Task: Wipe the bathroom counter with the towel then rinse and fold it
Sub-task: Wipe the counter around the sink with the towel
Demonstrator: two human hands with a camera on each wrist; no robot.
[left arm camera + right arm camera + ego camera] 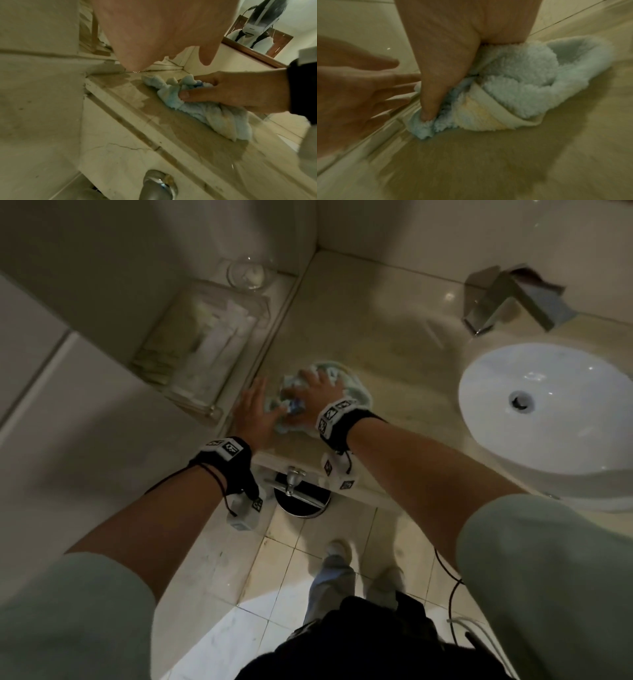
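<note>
A bunched light-blue towel (pixel 356 390) lies on the beige counter (pixel 376 337) near its left end. My right hand (pixel 308 395) lies on top of it. In the left wrist view, the right hand (pixel 223 92) has its fingers curled over the towel (pixel 214 116) and the thumb pinching a fold. The right wrist view has the thumb dug into the towel (pixel 522 88). My left hand (pixel 258 409) rests with straight, spread fingers on the counter's left edge, just touching the towel and holding nothing. The counter in front of the towel looks darker and wet.
A white basin (pixel 548 405) and chrome faucet (pixel 507 299) sit at the right. On the raised ledge to the left stand a clear tray of toiletries (pixel 202 347) and a glass (pixel 248 273). A dark bin (pixel 301 498) stands under the counter's front edge.
</note>
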